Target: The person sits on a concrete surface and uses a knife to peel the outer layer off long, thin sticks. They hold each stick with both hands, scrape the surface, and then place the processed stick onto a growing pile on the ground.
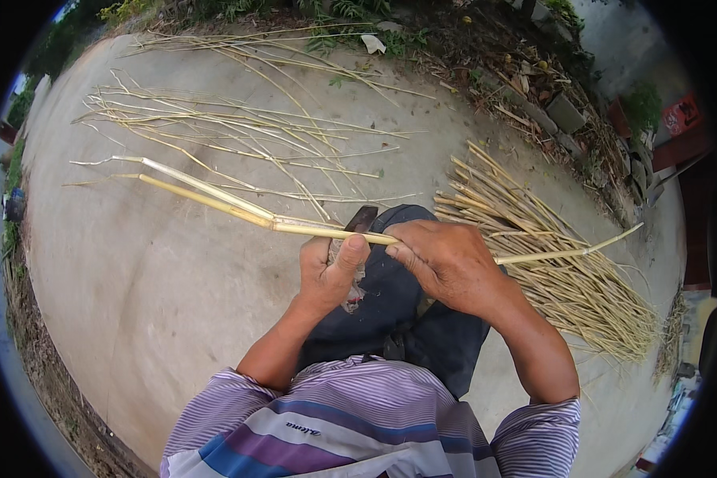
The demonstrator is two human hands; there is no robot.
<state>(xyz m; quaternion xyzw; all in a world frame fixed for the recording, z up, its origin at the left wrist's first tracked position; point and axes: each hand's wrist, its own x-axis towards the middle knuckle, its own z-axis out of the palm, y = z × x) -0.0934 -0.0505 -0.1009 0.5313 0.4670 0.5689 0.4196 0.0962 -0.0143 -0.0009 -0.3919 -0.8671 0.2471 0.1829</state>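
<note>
A long pale yellow stalk (pixel 315 229) runs crosswise in front of me, over my knees. Its left part is split lengthwise into two strips that spread apart. My right hand (pixel 450 259) is closed round the whole part, which sticks out past it to the right. My left hand (pixel 331 267) grips a knife with a dark blade (pixel 364 217), its thumb lying against the stalk. The blade shows just beyond the stalk; whether its edge is inside the split is hidden. Crumpled wrapping (pixel 354 293) shows below the left hand, around what looks like the knife's handle.
A large pile of stalks (pixel 566 263) lies on the concrete to my right. Thin split strips (pixel 239 131) are spread on the ground ahead and to the left. Farther off at the right are blocks (pixel 564 114) and dry plant litter. My dark-trousered knees (pixel 390 295) are beneath my hands.
</note>
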